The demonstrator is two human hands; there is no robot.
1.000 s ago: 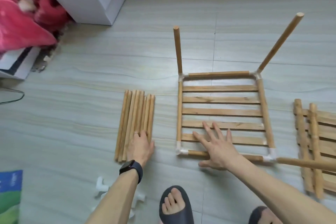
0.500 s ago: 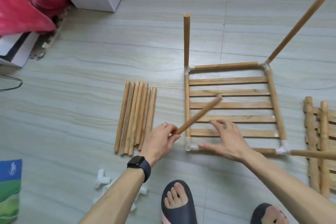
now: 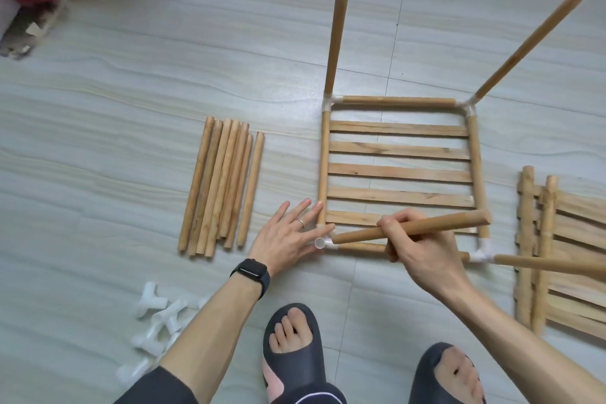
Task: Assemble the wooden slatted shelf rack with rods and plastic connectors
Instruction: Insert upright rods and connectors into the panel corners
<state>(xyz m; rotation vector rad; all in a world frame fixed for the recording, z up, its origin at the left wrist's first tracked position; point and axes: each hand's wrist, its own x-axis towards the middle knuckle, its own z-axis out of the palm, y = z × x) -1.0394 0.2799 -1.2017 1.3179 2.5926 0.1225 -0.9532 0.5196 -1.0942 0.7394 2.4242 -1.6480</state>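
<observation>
One view, head camera, looking down at the floor point(image 3: 131, 75). The rod point(image 3: 410, 230) drawn from the loose pile a moment ago by the left hand point(image 3: 288, 236) has passed to the right hand point(image 3: 423, 249). The right hand now grips it near mid-length, fingers curled round it. The rod's left end lies at the near-left connector point(image 3: 323, 243) of the slatted frame point(image 3: 324, 167). The left hand, no longer holding anything, lies open with straight fingers just beside that connector, apparently steadying the corner. Judged from this, a fourth post is about to be seated in the open socket, which would complete the posts on this tier. Counts: five slats point(image 3: 398, 149) in the frame; four corner connectors; two posts point(image 3: 337, 43) standing at the far corners; one more rod projecting rightward from the near-right connector point(image 3: 482, 254); seven loose rods point(image 3: 223, 187) left of the frame, as far as can be told; roughly five spare connectors point(image 3: 157, 315) near the left forearm, too overlapped for an exact count; further slatted panels point(image 3: 564, 239) stacked at the right edge, number unclear.
</observation>
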